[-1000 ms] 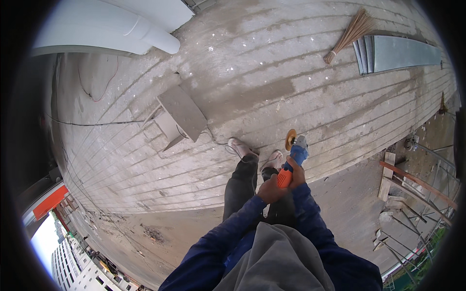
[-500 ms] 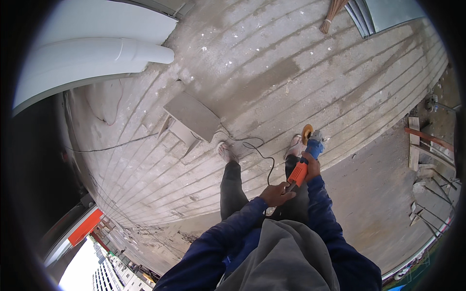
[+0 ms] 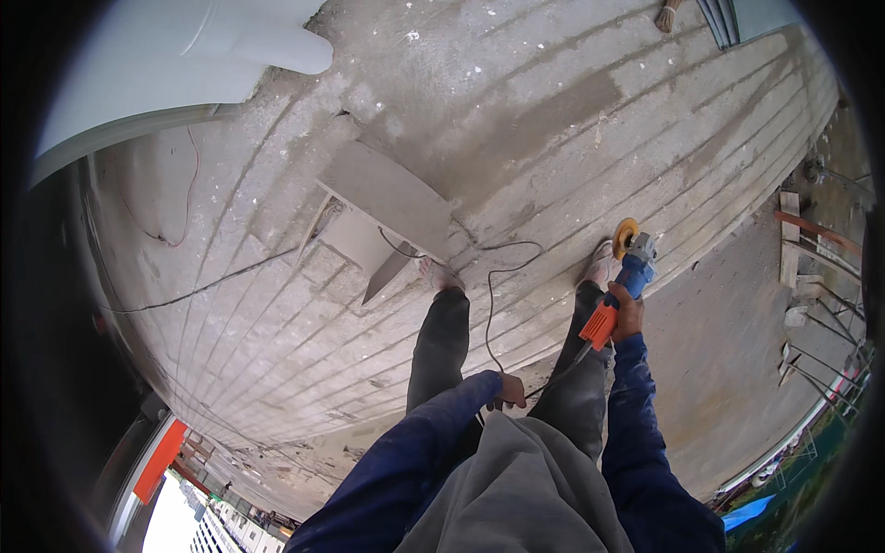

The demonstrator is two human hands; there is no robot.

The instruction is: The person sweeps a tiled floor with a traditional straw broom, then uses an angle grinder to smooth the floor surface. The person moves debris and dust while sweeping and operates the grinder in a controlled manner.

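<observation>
My right hand [image 3: 629,311] is wrapped round the body of an angle grinder [image 3: 601,323], which has an orange rear and a blue front. Its round tan disc [image 3: 626,238] points away from me, above my right foot. From the grinder's tail the black power cord [image 3: 560,373] runs back to my left hand [image 3: 507,391], closed on it in front of my waist. Past that hand, the cord loops forward across the floor towards a grey box-like stool [image 3: 392,189]. The fingers of my left hand are partly hidden.
Grooved pale concrete [image 3: 516,175] lies under my feet, with a lower brown surface [image 3: 705,369] to the right. At far left stands a large white curved object [image 3: 212,55]. Wooden boards [image 3: 789,240] and metal bars lie at the right edge, a bundle of sticks [image 3: 667,15] far ahead.
My left hand has left the grinder's rear end and come back towards my waist, onto the cord. My right hand has carried the grinder to the right. The view has shifted.
</observation>
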